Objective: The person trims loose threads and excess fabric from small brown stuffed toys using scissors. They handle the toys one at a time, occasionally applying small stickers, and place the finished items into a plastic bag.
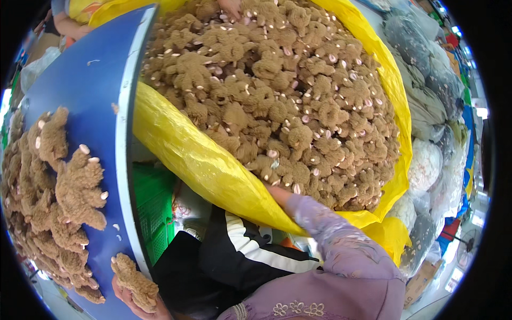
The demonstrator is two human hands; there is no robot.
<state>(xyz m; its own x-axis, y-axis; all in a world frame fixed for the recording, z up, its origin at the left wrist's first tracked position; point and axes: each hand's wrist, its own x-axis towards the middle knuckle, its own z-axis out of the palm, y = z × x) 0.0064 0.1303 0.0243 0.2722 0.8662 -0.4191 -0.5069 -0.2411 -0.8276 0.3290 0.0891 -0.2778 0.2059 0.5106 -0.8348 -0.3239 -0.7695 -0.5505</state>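
Note:
At the lower left, my left hand (127, 296) is closed around a small brown plush skin (134, 281) at the edge of a blue table (93, 80). My right hand (278, 195), at the end of a lavender sleeve, reaches over the near rim of a big yellow bag (192, 146). It touches the heap of brown plush skins (320, 122) inside; its fingers are hidden among them. Pale pink-white tips show all over the heap. More plush skins (80, 186) lie piled on the table's left side.
Another person's hand (230, 7) is in the far side of the heap, and another arm (69, 25) rests by the table's far end. Below the table edge stands a green crate (153, 208). Stuffed clear plastic bags (426, 165) line the right side.

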